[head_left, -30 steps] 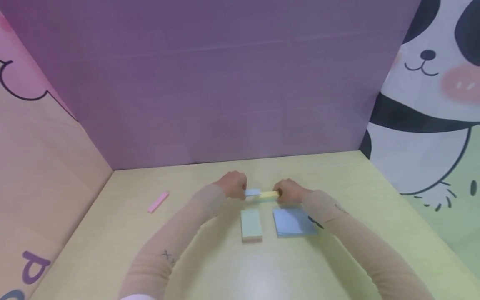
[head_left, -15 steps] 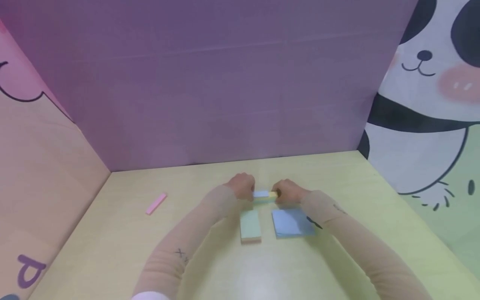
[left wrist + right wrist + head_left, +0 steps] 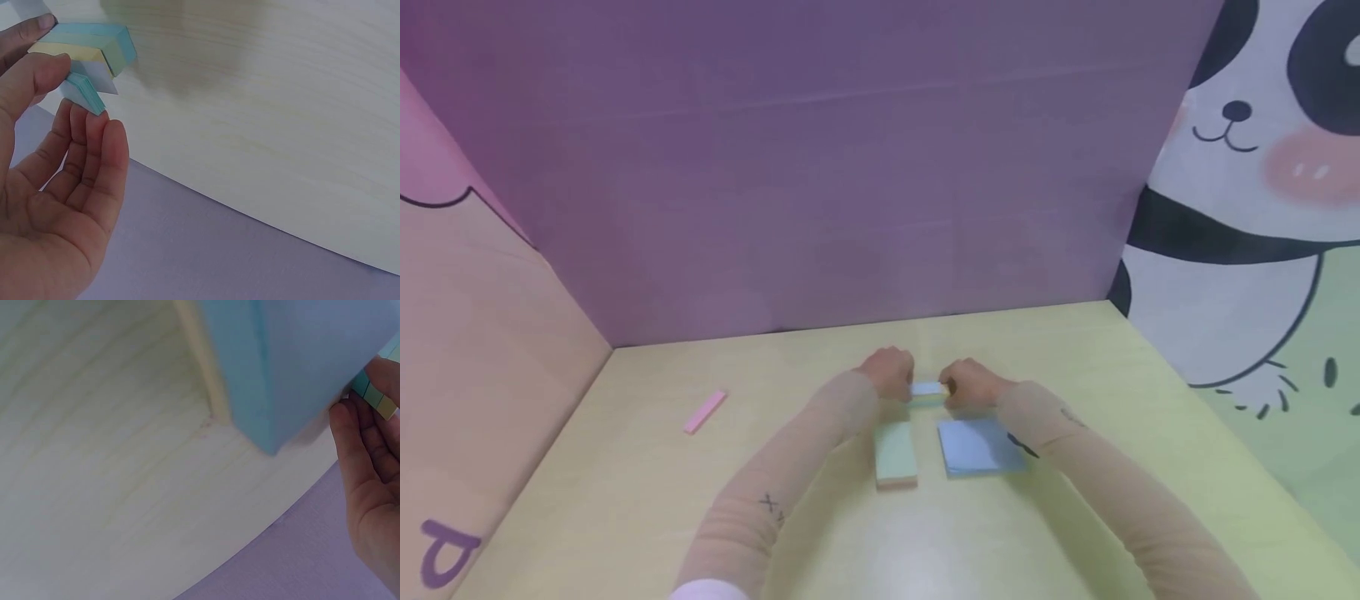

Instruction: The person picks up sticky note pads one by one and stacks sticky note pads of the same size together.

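Note:
Over the far middle of the table, my hands work close together on small sticky note pads. My left hand (image 3: 887,372) pinches a thin light blue sticky note pad (image 3: 84,94) between thumb and fingertips. With thumb and fingers, my right hand (image 3: 973,383) grips a stack of sticky note pads (image 3: 94,45) in yellow, green and blue by its other end. The light blue pad lies along the yellow side of that stack. From the right wrist, the stack's end (image 3: 375,395) shows beyond the fingertips.
Nearer the body lie a pale green sticky note pad (image 3: 895,454) with a pinkish lower layer and a square blue pad (image 3: 981,447), partly under the right sleeve. A pink strip-shaped pad (image 3: 705,412) lies at the left. A purple wall (image 3: 850,208) stands behind the table.
My left hand has moved right, bringing the light blue pad along the yellow one until it covers most of it. My right hand has stayed nearly in place. The head view has shifted slightly.

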A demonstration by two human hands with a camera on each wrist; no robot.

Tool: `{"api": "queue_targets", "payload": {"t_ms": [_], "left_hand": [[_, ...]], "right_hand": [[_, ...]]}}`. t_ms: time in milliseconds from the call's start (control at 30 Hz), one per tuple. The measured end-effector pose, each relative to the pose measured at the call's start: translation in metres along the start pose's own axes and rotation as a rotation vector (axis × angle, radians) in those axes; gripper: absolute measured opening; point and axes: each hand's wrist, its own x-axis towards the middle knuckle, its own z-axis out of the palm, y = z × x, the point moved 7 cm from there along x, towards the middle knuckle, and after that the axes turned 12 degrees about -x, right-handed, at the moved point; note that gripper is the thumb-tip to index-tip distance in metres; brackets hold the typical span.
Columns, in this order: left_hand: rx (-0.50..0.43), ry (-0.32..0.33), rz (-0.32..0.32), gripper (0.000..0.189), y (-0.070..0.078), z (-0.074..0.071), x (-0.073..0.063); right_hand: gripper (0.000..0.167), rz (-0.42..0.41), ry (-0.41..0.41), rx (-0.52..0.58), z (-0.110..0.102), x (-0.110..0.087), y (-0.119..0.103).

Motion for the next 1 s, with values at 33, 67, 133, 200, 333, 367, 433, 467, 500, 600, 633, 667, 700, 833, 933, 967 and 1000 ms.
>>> {"api": "queue_targets", "payload": {"t_ms": [33,67,133,200,333,367,433,467,500,600,633,667,700,833,933,967,1000], "left_hand": [[0.001,0.001,0.001,0.015,0.0,0.001,0.001],[0.001,0.004,0.002,0.015,0.0,0.002,0.002],[-0.003,0.006,0.0,0.015,0.0,0.003,0.004],[-0.006,0.003,-0.006,0.015,0.0,0.004,0.006],[-0.022,-0.016,-0.019,0.016,0.001,0.006,0.008],[-0.02,-0.018,-0.019,0.016,0.001,0.007,0.008],[-0.018,-0.02,-0.018,0.016,0.002,0.007,0.009],[-0.014,-0.018,-0.015,0.016,0.003,0.007,0.009],[-0.014,-0.017,-0.015,0.016,0.004,0.008,0.009],[-0.007,-0.009,-0.007,0.015,0.004,0.008,0.008],[-0.006,-0.007,-0.008,0.015,0.004,0.008,0.008],[-0.008,-0.005,-0.01,0.015,0.004,0.009,0.008],[-0.009,-0.004,-0.014,0.014,0.004,0.009,0.008],[-0.017,-0.001,-0.026,0.014,0.003,0.01,0.008],[-0.025,-0.002,-0.026,0.012,0.003,0.011,0.009],[-0.029,-0.002,-0.025,0.012,0.003,0.011,0.009],[-0.031,-0.004,-0.026,0.012,0.003,0.011,0.009]], "right_hand": [[0.016,0.001,0.001,-0.007,0.001,0.0,0.0],[0.016,0.005,0.001,-0.011,0.001,0.001,0.0],[0.019,0.02,-0.001,-0.013,0.002,0.002,0.001],[0.021,0.037,-0.008,-0.01,0.004,0.003,0.003],[0.025,0.047,-0.016,-0.003,0.005,0.003,0.005],[0.025,0.053,-0.018,-0.003,0.006,0.003,0.005],[0.026,0.065,-0.018,0.001,0.006,0.003,0.007],[0.026,0.066,-0.017,-0.001,0.006,0.003,0.007],[0.026,0.069,-0.017,0.001,0.006,0.003,0.007],[0.027,0.076,-0.015,0.007,0.006,0.003,0.007],[0.026,0.076,-0.014,0.006,0.006,0.002,0.007],[0.026,0.075,-0.013,0.006,0.006,0.002,0.006],[0.026,0.075,-0.012,0.007,0.006,0.002,0.006],[0.025,0.082,-0.013,0.004,0.005,0.001,0.005],[0.025,0.089,-0.015,0.003,0.005,0.001,0.005],[0.025,0.093,-0.014,0.001,0.005,0.001,0.005],[0.025,0.093,-0.012,0.001,0.005,0.001,0.005]]}}
